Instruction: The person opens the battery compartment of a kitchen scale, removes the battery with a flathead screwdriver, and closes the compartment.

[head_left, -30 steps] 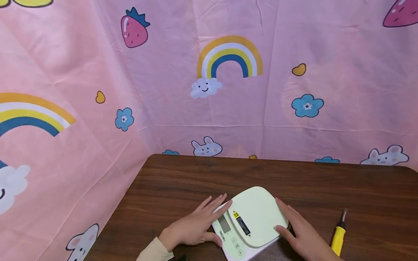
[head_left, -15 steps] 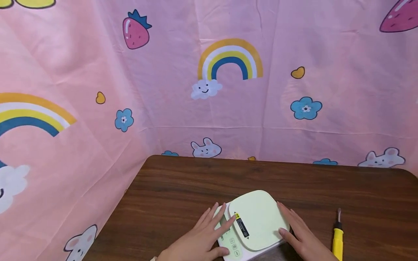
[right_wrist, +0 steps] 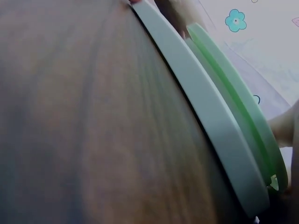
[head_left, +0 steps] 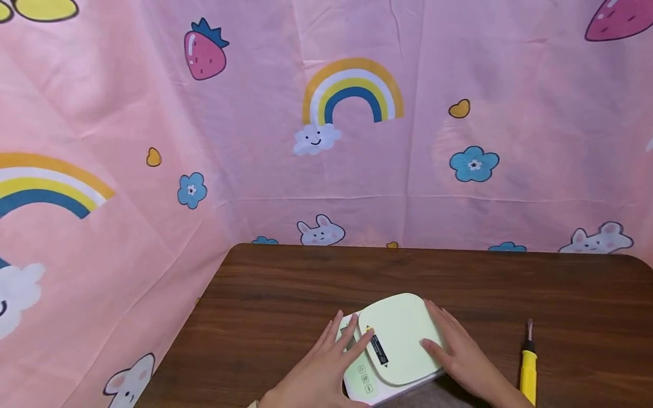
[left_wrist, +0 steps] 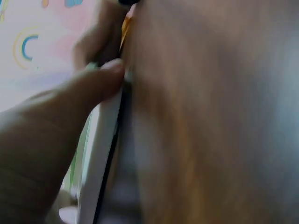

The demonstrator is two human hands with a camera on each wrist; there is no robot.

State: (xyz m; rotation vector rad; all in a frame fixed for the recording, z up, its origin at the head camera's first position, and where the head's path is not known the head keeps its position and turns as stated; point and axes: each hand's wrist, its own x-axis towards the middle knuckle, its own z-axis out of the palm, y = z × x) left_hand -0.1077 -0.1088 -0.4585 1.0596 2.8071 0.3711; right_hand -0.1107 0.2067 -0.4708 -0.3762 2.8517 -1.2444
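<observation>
Plainly, tabletop (head_left: 285, 289) stretches from scale (head_left: 400, 343) to far edge (head_left: 433, 250).

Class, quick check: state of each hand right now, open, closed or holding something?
Left hand: open, fingers spread over the scale.
Right hand: open, resting along the scale's right side.

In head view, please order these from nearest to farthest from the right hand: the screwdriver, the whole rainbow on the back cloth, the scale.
1. Scale: touching the right hand, on its left.
2. Screwdriver: on the table, right of the hand.
3. Rainbow: on the cloth behind the table.
</observation>
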